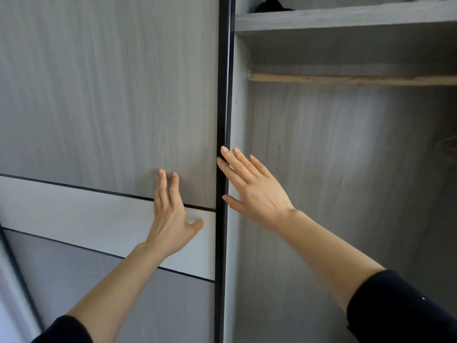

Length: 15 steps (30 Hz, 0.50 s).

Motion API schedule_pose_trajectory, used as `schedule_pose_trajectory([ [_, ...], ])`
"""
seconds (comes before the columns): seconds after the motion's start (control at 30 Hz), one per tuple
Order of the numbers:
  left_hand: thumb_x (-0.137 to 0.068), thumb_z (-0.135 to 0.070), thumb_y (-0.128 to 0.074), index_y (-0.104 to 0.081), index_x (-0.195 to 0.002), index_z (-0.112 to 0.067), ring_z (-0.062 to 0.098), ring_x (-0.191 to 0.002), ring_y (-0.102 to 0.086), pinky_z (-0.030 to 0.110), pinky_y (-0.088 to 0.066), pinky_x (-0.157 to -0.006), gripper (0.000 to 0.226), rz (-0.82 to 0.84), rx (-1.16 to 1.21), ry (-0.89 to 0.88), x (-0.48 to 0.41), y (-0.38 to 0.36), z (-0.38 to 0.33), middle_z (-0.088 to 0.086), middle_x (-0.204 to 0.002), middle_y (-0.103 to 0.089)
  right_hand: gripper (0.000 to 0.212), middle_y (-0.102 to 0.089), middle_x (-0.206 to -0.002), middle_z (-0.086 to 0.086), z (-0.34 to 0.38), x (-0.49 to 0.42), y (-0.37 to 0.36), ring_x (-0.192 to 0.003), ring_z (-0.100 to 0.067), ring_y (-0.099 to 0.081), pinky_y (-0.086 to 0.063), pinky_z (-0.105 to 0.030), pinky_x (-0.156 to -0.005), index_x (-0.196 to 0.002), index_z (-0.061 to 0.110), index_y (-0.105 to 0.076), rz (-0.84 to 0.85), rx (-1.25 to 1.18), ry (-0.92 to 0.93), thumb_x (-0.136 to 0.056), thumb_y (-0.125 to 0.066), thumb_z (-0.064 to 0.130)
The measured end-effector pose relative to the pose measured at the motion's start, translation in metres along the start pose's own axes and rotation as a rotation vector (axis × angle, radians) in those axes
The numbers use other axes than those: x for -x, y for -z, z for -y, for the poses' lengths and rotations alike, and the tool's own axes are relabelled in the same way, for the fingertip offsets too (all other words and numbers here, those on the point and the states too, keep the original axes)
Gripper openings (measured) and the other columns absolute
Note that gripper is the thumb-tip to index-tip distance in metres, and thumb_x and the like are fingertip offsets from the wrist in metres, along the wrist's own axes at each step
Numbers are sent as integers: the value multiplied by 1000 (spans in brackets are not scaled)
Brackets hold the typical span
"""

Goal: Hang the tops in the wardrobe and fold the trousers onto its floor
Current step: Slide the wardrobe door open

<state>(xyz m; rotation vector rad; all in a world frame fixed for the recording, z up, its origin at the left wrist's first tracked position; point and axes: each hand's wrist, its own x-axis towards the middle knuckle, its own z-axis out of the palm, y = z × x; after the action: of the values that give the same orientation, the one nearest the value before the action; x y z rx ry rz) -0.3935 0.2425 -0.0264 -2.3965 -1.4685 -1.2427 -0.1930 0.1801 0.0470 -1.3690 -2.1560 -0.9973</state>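
Your left hand [170,214] lies flat on the sliding door [99,95], fingers straight and slightly spread, placed to push it sideways, I'd judge. Your right hand [249,189] meets the door's dark edge [223,95], fingers straight and apart, gripping nothing. Deeper inside the wardrobe [321,169], the rail [346,79] awaits tops; no tops, trousers or wardrobe floor are in view.

I see wardrobe door [111,95] in matt grey wood-grain laminate, smooth white band [74,214] left of the edge strip [223,95], strip itself glossy black, right of it bare pale wooden rail [346,79], matt wood-grain shelf [346,19], black cloth sleeve [400,310]
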Motion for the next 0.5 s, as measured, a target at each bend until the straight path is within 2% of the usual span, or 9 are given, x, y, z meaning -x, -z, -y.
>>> schedule_pose_trajectory([
  [0.03, -71, -23, -77, -4, -152, -11, 32, -146, 2, 50, -17, -117, 109, -53, 47, -31, 2, 0, -10, 10, -158, 14, 70, -20, -159, -6, -5, 7, 3, -146, -24, -23, -23, -39, -118, -149, 10, -30, -7, -39, -32, -91, -62, 31],
  [0.1, -72, -11, -66, -13, -150, -13, 33, -143, -13, 46, -23, -114, 94, -162, 119, -161, 6, -4, -37, 11, -157, -2, 62, -31, -154, -10, -21, 28, 7, -142, -26, -32, -29, -39, -116, -145, 5, -39, -17, -116, -151, -90, -63, 21],
  [0.2, -71, -7, -60, -21, -147, -9, 31, -144, -19, 40, -20, -117, 86, -199, 173, -380, 4, -27, -92, 12, -153, -16, 57, -35, -153, -9, -58, 70, 17, -140, -25, -36, -33, -37, -109, -142, 5, -42, 41, -124, -326, -90, -61, 21],
  [0.3, -71, -9, -63, -23, -148, -10, 30, -143, -20, 39, -22, -117, 87, -24, 154, -452, -9, -62, -153, 11, -153, -19, 53, -43, -148, -6, -101, 113, 33, -134, -24, -43, -37, -34, -101, -139, 10, -47, 124, -21, -446, -90, -59, 26],
  [0.4, -81, -22, -59, -13, -152, -13, 29, -144, -11, 36, -14, -118, 85, 172, 38, -439, -31, -106, -213, 13, -157, -9, 51, -44, -145, -1, -146, 155, 49, -128, -23, -43, -34, -33, -97, -138, 15, -46, 242, 74, -587, -91, -55, 32],
  [0.5, -84, -25, -58, -15, -151, -13, 28, -143, -12, 35, -13, -117, 80, 218, 3, -492, -50, -145, -280, 13, -157, -9, 51, -45, -140, 1, -195, 195, 67, -126, -23, -41, -34, -33, -95, -138, 17, -43, 298, 121, -726, -91, -54, 34],
])
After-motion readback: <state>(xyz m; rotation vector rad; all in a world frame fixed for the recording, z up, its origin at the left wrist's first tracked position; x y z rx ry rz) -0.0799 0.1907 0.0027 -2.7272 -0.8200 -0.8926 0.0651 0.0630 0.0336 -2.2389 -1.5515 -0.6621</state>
